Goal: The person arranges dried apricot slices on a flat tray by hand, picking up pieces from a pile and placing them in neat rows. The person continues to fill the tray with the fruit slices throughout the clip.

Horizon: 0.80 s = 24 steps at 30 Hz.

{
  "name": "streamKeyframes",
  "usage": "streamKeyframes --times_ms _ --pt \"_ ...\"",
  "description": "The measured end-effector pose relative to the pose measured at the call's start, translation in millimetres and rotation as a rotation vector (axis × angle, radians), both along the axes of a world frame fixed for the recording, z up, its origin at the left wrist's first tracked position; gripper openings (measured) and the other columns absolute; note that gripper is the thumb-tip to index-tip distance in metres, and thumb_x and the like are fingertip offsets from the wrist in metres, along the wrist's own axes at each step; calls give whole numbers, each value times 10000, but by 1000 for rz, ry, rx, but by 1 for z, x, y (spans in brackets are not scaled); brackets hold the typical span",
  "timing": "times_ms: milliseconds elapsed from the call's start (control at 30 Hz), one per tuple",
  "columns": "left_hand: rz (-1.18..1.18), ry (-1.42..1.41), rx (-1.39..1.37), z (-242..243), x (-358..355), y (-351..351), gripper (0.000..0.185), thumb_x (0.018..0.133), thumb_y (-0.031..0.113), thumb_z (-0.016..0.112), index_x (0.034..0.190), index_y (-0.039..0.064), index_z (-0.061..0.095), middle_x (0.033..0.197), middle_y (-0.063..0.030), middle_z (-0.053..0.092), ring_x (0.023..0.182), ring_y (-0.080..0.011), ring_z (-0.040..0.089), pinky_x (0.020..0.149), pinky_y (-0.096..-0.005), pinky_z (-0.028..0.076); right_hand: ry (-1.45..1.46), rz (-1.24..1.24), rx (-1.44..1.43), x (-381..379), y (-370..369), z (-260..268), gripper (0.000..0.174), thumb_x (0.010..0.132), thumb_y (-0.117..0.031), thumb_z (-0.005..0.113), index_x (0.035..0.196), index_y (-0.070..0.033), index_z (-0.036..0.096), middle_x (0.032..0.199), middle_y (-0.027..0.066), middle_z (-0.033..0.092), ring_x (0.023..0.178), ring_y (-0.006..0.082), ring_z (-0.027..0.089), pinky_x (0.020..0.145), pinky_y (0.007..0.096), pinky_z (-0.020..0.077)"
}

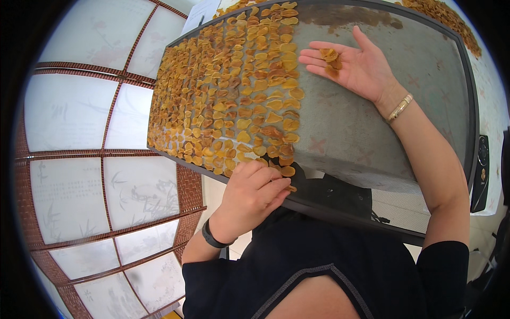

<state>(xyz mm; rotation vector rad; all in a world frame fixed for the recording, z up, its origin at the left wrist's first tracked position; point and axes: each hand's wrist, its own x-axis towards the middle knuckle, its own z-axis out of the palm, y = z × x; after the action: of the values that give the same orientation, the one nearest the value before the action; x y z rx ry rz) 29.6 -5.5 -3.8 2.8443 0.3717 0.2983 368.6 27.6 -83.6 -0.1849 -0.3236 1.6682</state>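
My left hand (257,191), with a black band on its wrist, pinches a small amber dried slice (293,188) at the near edge of a dark-framed mesh screen (382,119). Palm up over the screen, my right hand (344,65) carries a few dried slices (330,62) on its fingers; a gold-coloured bracelet is on that wrist. Many thin, curled, amber dried slices (223,91) lie in rows on the screen's left part, up to its middle. One flat yellow slice (287,171) lies just above my left fingertips. The fingers partly hide the pinched slice.
A heap of similar slices (442,20) lies beyond the screen at the back right. Paper (199,16) with a pen stands past the far left corner. A folding screen with white panels (67,111) is at left. A black device (481,171) lies at right.
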Motion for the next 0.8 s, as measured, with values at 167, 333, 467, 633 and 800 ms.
streamKeyframes --times_ms 167,333,467,633,800 --pt "-1 68 80 1 3 -3 300 740 108 804 1027 88 718 975 -20 611 952 -226 585 822 -375 436 10 -7 -27 -2 -1 3 900 1063 -611 288 1490 181 265 1569 396 232 1473 495 295 1228 532 305" --pt "1 108 111 2 5 -4 303 744 110 795 1035 88 716 972 -19 598 945 -222 577 827 -366 427 10 -14 -29 -2 -1 3 898 1064 -612 281 1493 177 265 1570 398 230 1476 496 290 1231 533 300" --pt "25 104 118 2 6 -5 343 703 115 833 1029 110 726 955 -15 605 917 -228 577 784 -372 420 -3 -24 -23 -3 -1 3 894 1066 -610 271 1496 173 267 1570 400 227 1477 497 285 1232 533 298" --pt "15 73 71 0 6 -4 289 759 121 797 1032 97 706 971 -25 593 930 -228 578 812 -376 426 -15 -38 -14 -1 0 0 885 1069 -602 268 1498 173 263 1568 402 225 1477 497 286 1234 536 295" --pt "15 60 97 -7 4 -2 213 779 127 793 969 96 703 941 -24 598 910 -230 578 803 -379 425 5 -42 -46 -4 -1 5 881 1070 -597 273 1499 172 263 1566 405 225 1476 498 286 1232 543 296"
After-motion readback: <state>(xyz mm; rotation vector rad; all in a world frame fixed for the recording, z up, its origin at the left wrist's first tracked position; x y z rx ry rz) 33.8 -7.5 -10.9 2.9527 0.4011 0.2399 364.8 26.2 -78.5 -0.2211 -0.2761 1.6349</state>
